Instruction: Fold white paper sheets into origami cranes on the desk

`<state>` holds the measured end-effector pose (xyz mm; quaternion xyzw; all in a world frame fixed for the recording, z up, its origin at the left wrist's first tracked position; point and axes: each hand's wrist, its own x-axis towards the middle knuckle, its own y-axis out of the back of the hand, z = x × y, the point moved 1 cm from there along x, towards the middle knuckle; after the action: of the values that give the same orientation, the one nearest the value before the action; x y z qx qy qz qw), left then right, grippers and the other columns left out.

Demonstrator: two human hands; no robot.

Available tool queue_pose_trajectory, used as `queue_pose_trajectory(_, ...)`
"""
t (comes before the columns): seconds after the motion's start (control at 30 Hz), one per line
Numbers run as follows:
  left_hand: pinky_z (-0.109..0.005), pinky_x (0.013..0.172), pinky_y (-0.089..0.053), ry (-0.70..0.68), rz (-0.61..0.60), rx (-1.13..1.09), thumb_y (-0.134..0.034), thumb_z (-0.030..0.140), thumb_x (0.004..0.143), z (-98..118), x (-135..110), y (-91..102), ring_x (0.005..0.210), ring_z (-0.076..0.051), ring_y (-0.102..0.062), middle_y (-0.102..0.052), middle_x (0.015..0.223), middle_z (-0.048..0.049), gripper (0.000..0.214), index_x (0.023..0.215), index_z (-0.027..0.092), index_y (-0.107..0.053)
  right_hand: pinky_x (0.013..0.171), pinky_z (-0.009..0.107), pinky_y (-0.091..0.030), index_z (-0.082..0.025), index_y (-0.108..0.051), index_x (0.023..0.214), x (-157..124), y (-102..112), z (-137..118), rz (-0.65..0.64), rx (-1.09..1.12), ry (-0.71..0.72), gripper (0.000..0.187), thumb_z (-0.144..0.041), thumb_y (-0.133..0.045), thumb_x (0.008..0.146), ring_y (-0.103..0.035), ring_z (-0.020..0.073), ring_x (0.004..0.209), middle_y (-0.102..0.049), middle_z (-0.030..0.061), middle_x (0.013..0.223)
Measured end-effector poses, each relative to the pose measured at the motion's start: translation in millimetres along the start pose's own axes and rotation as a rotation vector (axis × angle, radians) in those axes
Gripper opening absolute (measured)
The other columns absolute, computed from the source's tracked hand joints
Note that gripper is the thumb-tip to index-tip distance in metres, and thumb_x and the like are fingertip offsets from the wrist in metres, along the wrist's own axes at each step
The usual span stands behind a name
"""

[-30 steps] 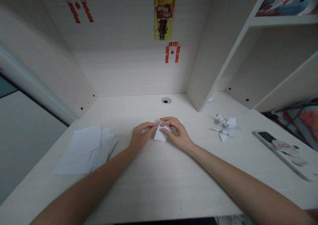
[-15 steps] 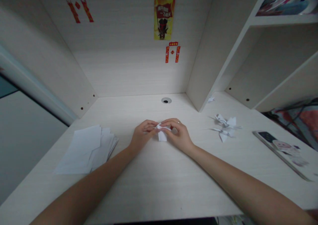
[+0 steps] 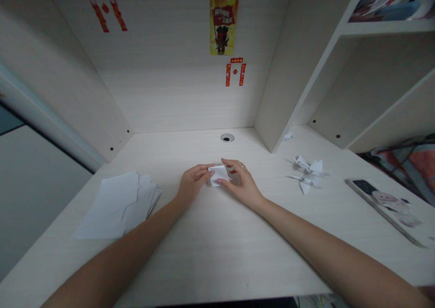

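Observation:
A small folded piece of white paper [image 3: 217, 174] is held between my hands over the middle of the desk. My left hand [image 3: 195, 179] pinches its left side, thumb on top and fingers behind. On the other side, my right hand [image 3: 242, 177] has its thumb against the paper's lower right part, while its index finger is raised off the top edge, leaving a gap. A ring shows on a finger of that hand. Several folded white paper figures [image 3: 308, 172] lie in a cluster to the right, away from both hands.
A stack of white paper sheets [image 3: 115, 204] lies left of my forearm. At the right rests a phone [image 3: 384, 208] in a decorated case. A round cable hole [image 3: 227, 137] sits near the back wall, and an upright panel [image 3: 288, 81] divides the desk from the shelves.
The paper has turned and now lies flatter, showing a squarish face. My right fingers have opened away from its top edge; my left hand keeps its pinch.

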<state>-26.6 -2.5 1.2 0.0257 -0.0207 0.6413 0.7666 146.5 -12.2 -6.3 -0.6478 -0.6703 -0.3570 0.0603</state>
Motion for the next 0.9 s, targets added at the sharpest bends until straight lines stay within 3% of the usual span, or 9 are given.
queue_pose_trajectory(0.1,-0.025,0.067,-0.049,0.019,0.027,-0.028,-0.068,0.035,0.068,0.2,2.5,1.3,0.07,-0.015,-0.064,-0.071,0.083,-0.0049,0.037,0.098,0.014,-0.066,0.091,0.043,-0.039,-0.025,-0.063,0.102,-0.6,-3.5,8.5,-0.017,-0.056,-0.019,0.034,-0.039,-0.068,0.072,-0.05,0.024,0.106,-0.058,0.0084,0.111)
queue_pose_trajectory(0.27,-0.027,0.068,-0.049,0.028,-0.017,0.002,-0.069,0.033,0.066,1.3,2.0,1.3,0.07,-0.016,-0.064,-0.071,0.08,-0.0055,0.041,0.102,0.014,-0.064,0.087,0.04,-0.04,-0.023,-0.066,0.083,1.8,-2.4,8.4,0.023,0.017,-0.037,0.015,-0.037,-0.062,0.078,-0.055,0.0213,0.095,-0.063,0.0057,0.094)
queue_pose_trajectory(0.37,-0.028,0.07,-0.049,0.034,-0.112,0.042,-0.068,0.035,0.068,0.0,0.0,-0.4,0.076,-0.018,-0.064,-0.071,0.084,-0.0064,0.042,0.104,0.014,-0.063,0.081,0.037,-0.043,-0.022,-0.065,0.083,3.3,0.1,2.7,0.043,0.065,-0.041,0.015,-0.036,-0.061,0.079,-0.057,0.0202,0.089,-0.064,0.0052,0.09)
queue_pose_trajectory(0.5,-0.022,0.057,-0.044,0.067,-0.206,0.143,-0.067,0.039,0.069,-4.2,-2.7,-2.6,0.063,-0.014,-0.061,-0.069,0.075,-0.0034,0.035,0.093,0.014,-0.066,0.073,0.032,-0.044,-0.022,-0.064,0.08,3.0,1.9,-2.4,0.039,0.087,-0.065,0.016,-0.037,-0.062,0.077,-0.057,0.0189,0.081,-0.063,0.0041,0.083)
queue_pose_trajectory(0.67,-0.02,0.052,-0.04,0.089,-0.224,0.112,-0.065,0.043,0.069,-1.1,-4.0,-5.0,0.058,-0.012,-0.058,-0.066,0.068,-0.0005,0.031,0.077,0.013,-0.066,0.064,0.029,-0.042,-0.022,-0.067,0.079,0.6,0.9,-2.7,-0.01,0.054,-0.097,0.017,-0.037,-0.061,0.077,-0.055,0.0166,0.069,-0.064,0.0025,0.075)
queue_pose_trajectory(0.9,-0.02,0.053,-0.039,0.088,-0.144,0.116,-0.066,0.043,0.068,0.6,-5.0,-4.9,0.058,-0.011,-0.057,-0.066,0.068,-0.0006,0.03,0.076,0.014,-0.066,0.056,0.027,-0.042,-0.021,-0.066,0.097,-0.2,-1.9,7.0,0.002,0.134,-0.26,0.034,-0.043,-0.066,0.071,-0.053,0.0143,0.061,-0.066,0.0026,0.078)
